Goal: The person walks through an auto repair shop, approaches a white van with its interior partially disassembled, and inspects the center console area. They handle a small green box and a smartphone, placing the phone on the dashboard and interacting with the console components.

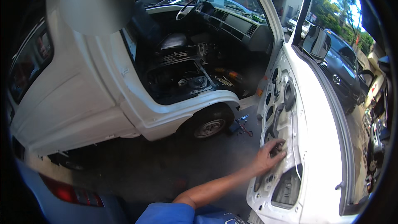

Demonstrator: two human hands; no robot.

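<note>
Here — hand (266, 157) at hollow door (304, 141)

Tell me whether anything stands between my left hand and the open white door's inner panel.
Nothing visible does: the left hand is right at the white door's inner panel, its fingers curled, with no obstacle showing between them. Whether the fingers hide a small part, I cannot tell.

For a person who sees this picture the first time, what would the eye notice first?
Probably the open white door at right, its inner side full of uncovered holes, with the person's left hand at its lower half. Next, the white vehicle filling the left and centre, with its steering wheel at top centre. A red tail light also stands out at lower left.
</note>
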